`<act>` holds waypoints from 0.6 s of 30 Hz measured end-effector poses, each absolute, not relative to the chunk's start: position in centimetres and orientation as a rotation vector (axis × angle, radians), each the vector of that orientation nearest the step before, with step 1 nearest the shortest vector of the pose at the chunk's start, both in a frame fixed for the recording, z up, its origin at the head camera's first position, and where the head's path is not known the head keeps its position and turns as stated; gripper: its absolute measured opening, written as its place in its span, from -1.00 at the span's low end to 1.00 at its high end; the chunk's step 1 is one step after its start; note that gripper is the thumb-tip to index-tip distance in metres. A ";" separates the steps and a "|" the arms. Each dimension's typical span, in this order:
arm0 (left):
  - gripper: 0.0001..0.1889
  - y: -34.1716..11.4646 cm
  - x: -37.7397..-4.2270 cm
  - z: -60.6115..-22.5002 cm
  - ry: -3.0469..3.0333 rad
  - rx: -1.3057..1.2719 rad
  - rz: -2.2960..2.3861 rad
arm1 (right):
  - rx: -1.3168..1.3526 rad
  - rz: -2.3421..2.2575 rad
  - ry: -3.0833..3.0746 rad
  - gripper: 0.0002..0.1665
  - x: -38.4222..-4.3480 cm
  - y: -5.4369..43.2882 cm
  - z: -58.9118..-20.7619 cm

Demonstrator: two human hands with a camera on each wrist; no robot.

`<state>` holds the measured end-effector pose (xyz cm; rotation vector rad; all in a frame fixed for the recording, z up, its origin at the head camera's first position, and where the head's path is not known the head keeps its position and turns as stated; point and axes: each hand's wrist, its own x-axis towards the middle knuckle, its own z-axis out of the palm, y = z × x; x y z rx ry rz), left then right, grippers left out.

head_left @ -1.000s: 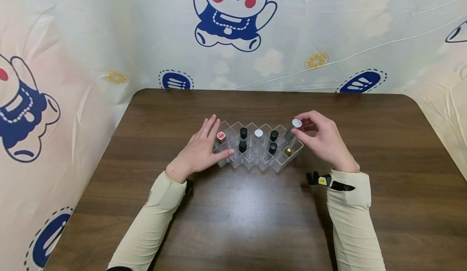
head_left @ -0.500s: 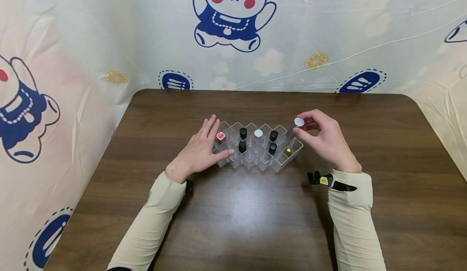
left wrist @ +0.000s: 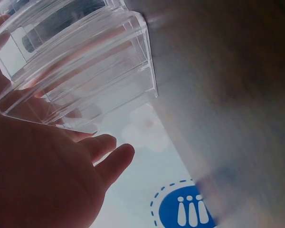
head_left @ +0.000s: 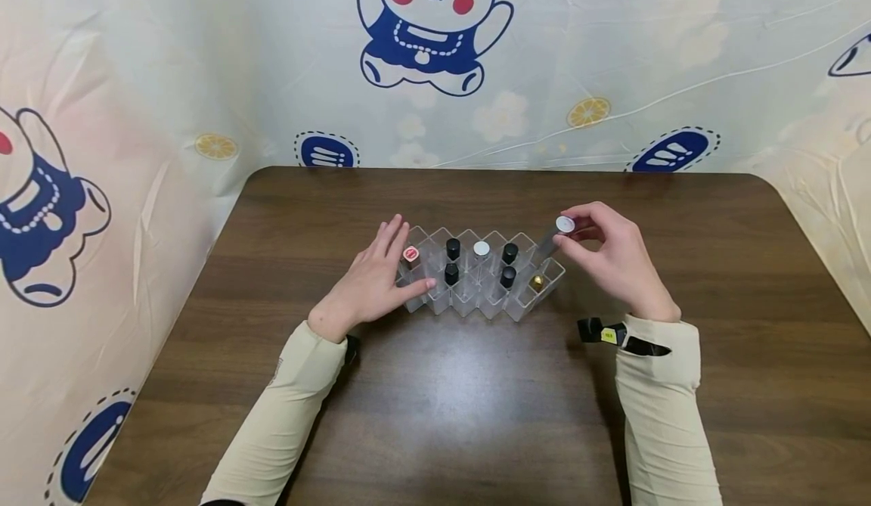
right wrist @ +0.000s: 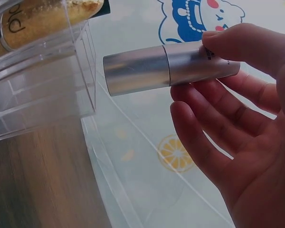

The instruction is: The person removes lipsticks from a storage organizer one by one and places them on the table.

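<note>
1. The silver tube (right wrist: 152, 69) is right of centre in the head view, by the upper right corner of the clear organizer (head_left: 520, 308); the right wrist view shows it apart from the organizer, its free end just beside the rim.
2. The right hand (head_left: 612, 260) pinches the tube near one end, thumb on one side and fingers on the other. That grip probably leaves the free end unobstructed for passing in or out of a cell.
3. The tube's long axis runs from the pale round end at upper right down toward the organizer at lower left in the head view. In the right wrist view it lies nearly level across the frame, free end pointing left, seam around mid-length.
4. The left hand (head_left: 370, 279) lies against the organizer's left end, fingers extended and thumb spread away along the near side, presumably to keep it from sliding on the surface (head_left: 435, 415).
5. Black-capped tubes (head_left: 452, 249), a white-capped tube (head_left: 481, 249), a red-topped tube (head_left: 411, 256) and a gold-topped bottle (head_left: 537, 284) stand in separate cells, likely so that their tops remain easy to reach.
</note>
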<state>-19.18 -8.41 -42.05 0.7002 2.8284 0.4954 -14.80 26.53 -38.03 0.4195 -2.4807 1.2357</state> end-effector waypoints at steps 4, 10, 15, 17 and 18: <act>0.10 -8.4 -19.2 -42.0 2.827 0.701 0.497 | 0.396 1.220 -2.476 -0.62 -14.8 26.8 -38.0; 0.10 -8.4 -19.2 -42.0 2.824 0.698 0.494 | 0.354 1.200 -2.479 -0.63 -14.9 27.2 -38.1; 0.10 -8.4 -19.2 -42.1 2.830 0.699 0.485 | 0.328 1.193 -2.498 -0.63 -14.9 27.5 -38.2; 0.10 -8.4 -19.3 -42.1 2.831 0.697 0.485 | 0.323 1.194 -2.504 -0.63 -14.9 27.6 -38.2; 0.10 -8.4 -19.3 -42.1 2.830 0.696 0.487 | 0.321 1.196 -2.507 -0.63 -14.9 27.6 -38.3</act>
